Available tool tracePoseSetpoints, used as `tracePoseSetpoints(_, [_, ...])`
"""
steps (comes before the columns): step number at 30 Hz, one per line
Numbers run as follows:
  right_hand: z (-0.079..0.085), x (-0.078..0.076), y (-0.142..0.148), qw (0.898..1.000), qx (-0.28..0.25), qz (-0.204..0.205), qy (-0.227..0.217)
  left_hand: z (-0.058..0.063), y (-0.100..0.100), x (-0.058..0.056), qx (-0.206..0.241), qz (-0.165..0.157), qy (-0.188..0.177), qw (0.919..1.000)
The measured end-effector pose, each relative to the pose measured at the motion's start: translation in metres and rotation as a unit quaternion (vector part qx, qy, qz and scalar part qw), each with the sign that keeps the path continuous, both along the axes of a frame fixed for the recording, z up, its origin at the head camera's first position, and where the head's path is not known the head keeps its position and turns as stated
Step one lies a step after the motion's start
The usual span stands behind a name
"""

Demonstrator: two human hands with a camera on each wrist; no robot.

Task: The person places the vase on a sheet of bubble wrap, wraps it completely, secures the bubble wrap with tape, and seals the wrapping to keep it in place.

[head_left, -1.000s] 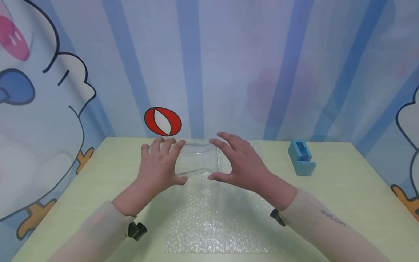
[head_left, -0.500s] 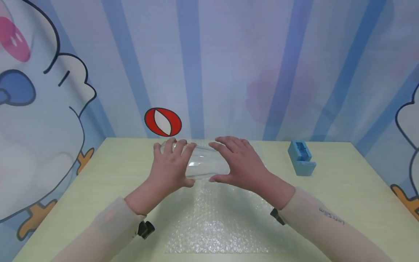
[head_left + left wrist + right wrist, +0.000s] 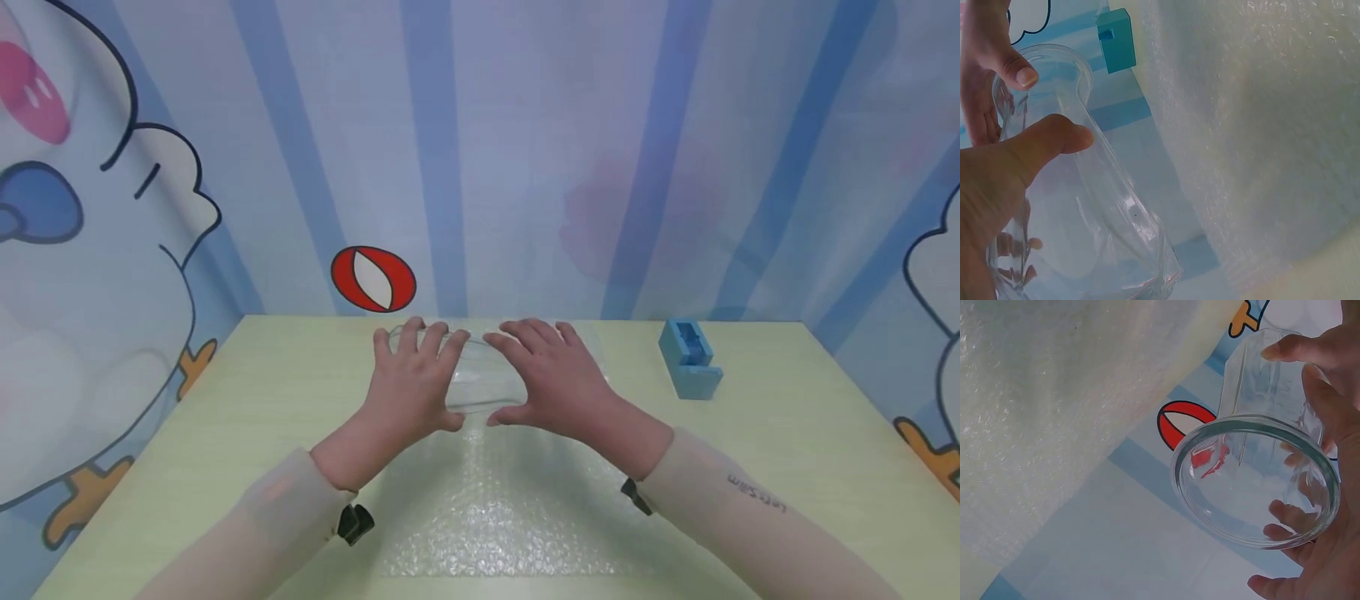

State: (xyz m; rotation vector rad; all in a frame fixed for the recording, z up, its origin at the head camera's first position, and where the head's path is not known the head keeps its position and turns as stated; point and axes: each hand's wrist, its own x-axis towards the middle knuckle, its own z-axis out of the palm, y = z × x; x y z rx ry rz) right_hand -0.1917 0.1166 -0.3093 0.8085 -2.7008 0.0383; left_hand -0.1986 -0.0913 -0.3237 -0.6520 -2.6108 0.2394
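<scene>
Over the bubble wrap [image 3: 495,533], one glass vase [image 3: 487,387] lay crosswise between left hand [image 3: 408,379] and right hand [image 3: 558,371], mouth rightward. Both were curled round it.

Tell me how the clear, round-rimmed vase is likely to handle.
The clear, round-rimmed vase is probably stiff and breakable, since its thick, shiny rim looks like glass. Its glossy walls seem smooth, so it may slip. Laid down, it might rock, but its angular body should resist rolling.
</scene>
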Motion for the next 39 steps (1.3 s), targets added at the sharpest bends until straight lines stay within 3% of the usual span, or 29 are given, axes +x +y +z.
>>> tracePoseSetpoints(9, [-0.008,-0.003,0.003,0.999,0.047,-0.027,-0.003,-0.002,0.008,0.001,-0.008,-0.002,-0.001,1.0000])
tracePoseSetpoints(21, [-0.013,-0.002,0.004,0.999,0.038,0.008,0.031,-0.007,0.000,0.002,-0.011,-0.020,0.036,0.9991])
tracePoseSetpoints(28, [-0.013,0.005,0.010,0.998,0.031,0.013,0.059,-0.007,-0.011,0.003,0.012,-0.067,0.046,0.9966])
tracePoseSetpoints(34, [-0.017,0.012,0.020,0.999,0.018,0.020,0.047,-0.010,-0.019,0.003,0.041,-0.124,-0.003,0.9914])
tracePoseSetpoints(39, [-0.023,0.021,0.025,0.999,0.017,0.036,0.017,-0.017,-0.024,0.009,0.055,-0.177,-0.036,0.9820])
